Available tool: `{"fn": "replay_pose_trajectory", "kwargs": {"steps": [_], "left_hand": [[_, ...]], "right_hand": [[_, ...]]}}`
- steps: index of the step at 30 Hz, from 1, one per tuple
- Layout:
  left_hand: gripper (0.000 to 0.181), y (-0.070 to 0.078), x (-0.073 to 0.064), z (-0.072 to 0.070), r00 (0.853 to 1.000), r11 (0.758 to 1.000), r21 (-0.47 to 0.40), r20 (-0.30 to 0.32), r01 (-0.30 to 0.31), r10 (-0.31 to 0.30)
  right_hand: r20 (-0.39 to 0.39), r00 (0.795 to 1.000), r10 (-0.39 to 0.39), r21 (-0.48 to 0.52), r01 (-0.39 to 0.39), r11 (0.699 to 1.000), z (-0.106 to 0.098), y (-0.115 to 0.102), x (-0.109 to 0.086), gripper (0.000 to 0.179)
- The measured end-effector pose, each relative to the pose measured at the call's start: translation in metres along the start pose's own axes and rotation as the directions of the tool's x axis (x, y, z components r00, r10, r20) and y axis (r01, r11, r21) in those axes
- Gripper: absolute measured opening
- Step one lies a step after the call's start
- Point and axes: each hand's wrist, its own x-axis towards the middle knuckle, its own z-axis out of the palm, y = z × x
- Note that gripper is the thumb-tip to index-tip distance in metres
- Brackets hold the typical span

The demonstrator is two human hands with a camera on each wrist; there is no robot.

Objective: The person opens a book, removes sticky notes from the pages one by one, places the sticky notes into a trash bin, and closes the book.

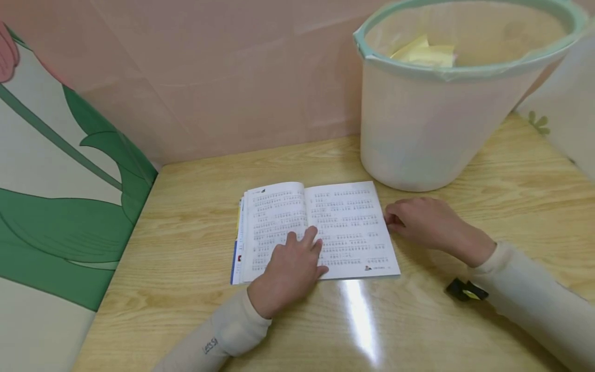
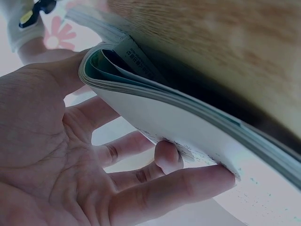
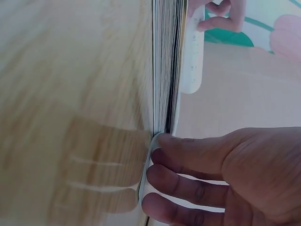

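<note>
An open book (image 1: pixel 346 222) with printed text lies flat on the wooden table, its thicker stack of pages curving up near the spine. My left hand (image 1: pixel 290 263) rests across the lower middle of the pages, fingers spread; in the left wrist view its fingertips (image 2: pixel 221 179) touch the printed paper. At the book's right edge, my right hand (image 1: pixel 423 222) has its fingers curled. The right wrist view shows the thumb (image 3: pixel 197 150) and forefinger pinching at the edge of the page stack (image 3: pixel 165 70), close over the tabletop.
A tall white bin (image 1: pixel 418 124) with a green rim stands behind the book to the right, holding yellow paper (image 1: pixel 427 53). Pink covering (image 1: pixel 232 77) rises along the table's back edge. A wall panel with green leaves (image 1: pixel 60 232) borders the left. A small black strap piece (image 1: pixel 465 290) hangs by the right sleeve.
</note>
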Motion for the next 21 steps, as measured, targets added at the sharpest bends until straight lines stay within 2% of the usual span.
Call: {"fn": "replay_pose_trajectory", "kwargs": {"steps": [6,12,18,21], "left_hand": [[0.051,0.0003,-0.0010,0.0021,1.000,1.000,0.000,-0.002,0.003,-0.003],[0.051,0.0002,0.0005,0.0018,0.999,1.000,-0.019,0.028,0.016,-0.016],[0.052,0.0010,0.0003,-0.0004,0.999,0.999,-0.027,0.047,0.020,-0.019],[0.053,0.0014,0.0002,-0.0015,0.998,0.999,-0.028,0.053,0.019,-0.018]], "right_hand": [[0.001,1.000,0.000,-0.025,0.000,1.000,0.0011,-0.0018,-0.0011,0.018],[0.002,1.000,-0.001,-0.019,0.001,1.000,-0.0004,-0.0029,-0.0013,0.014],[0.022,1.000,0.000,0.080,-0.002,0.997,-0.0030,-0.0014,0.0009,0.016],[0.061,0.997,0.036,0.163,-0.046,0.985,-0.0040,0.0004,0.0007,0.021]]}}
